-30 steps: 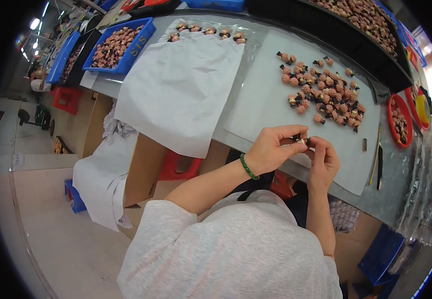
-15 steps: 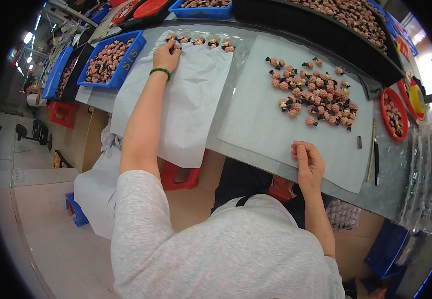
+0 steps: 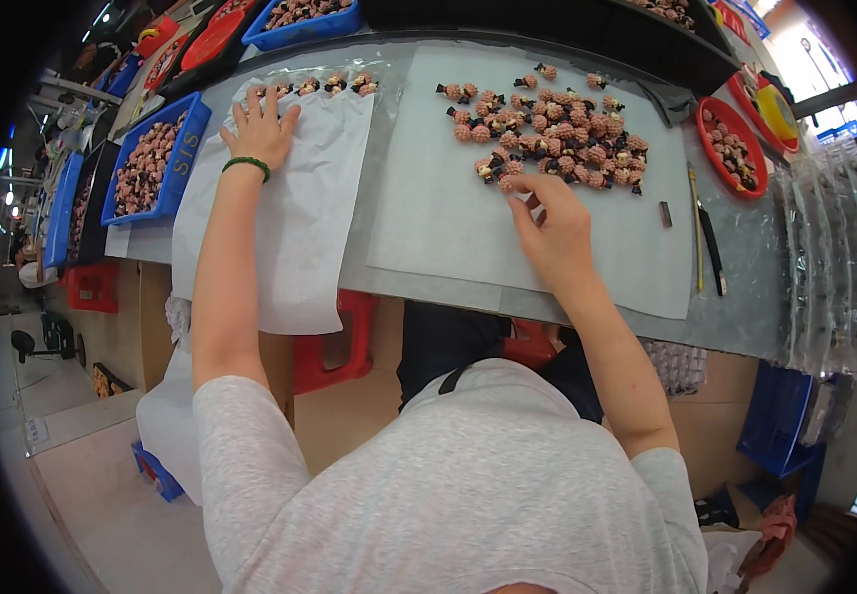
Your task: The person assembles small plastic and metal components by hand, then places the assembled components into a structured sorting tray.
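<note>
My left hand (image 3: pixel 262 137) lies with its fingers spread on a wrinkled white sheet (image 3: pixel 315 188), a green bracelet at the wrist. Its fingertips reach the row of small figurines (image 3: pixel 334 85) along the sheet's far edge. These figurines have pink knobbly parts, dark parts and pale faces. On a flatter white sheet (image 3: pixel 428 213) to the right rests a loose heap of similar figurines (image 3: pixel 577 129). At the heap's near left edge, my right hand (image 3: pixel 557 233) closes its thumb and index finger on one pink figurine (image 3: pixel 510 182); the fingers partly hide it.
A blue crate (image 3: pixel 186 158) of figurines stands at the left, another blue crate (image 3: pixel 300 32) behind. A red bowl (image 3: pixel 757 163) holds more on the right. Nearby lie a thin yellow stick (image 3: pixel 696 228), a black pen-like tool (image 3: pixel 713 252) and clear plastic trays (image 3: pixel 824 267).
My left hand has let go at the row and spread its fingers. My right hand has moved from the table's near edge forward to the heap. The whole view has shifted.
</note>
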`<act>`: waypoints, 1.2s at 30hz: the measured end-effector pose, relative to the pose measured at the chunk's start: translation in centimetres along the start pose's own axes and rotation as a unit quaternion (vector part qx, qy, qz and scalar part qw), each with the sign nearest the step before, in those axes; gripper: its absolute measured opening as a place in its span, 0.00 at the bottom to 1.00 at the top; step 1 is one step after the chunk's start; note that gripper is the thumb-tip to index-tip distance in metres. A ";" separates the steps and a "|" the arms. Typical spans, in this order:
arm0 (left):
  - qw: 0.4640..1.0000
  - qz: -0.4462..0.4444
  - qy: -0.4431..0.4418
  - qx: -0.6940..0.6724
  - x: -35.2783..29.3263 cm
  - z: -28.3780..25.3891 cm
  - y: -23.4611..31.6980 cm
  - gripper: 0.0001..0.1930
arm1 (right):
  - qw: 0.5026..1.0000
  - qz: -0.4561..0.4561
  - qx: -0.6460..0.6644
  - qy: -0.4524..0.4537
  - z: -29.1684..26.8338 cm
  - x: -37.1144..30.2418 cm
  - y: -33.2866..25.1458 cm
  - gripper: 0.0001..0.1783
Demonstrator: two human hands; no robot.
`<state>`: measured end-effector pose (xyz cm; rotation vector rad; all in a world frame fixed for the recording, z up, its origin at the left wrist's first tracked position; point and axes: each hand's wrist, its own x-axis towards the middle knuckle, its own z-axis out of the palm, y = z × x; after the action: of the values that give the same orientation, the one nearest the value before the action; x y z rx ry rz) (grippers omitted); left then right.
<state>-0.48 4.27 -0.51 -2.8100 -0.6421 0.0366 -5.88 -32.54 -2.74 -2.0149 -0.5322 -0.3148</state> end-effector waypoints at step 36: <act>0.320 0.070 -0.301 -0.896 -21.3 -3.6 18.6 0.12 | 0.948 0.037 0.293 0.120 -1.5 -7.0 -0.7 0.16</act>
<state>-11.50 -21.99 -2.46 -5.1581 -0.6272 1.2521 -12.28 -35.22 -4.56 -1.3928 -0.3425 -0.3081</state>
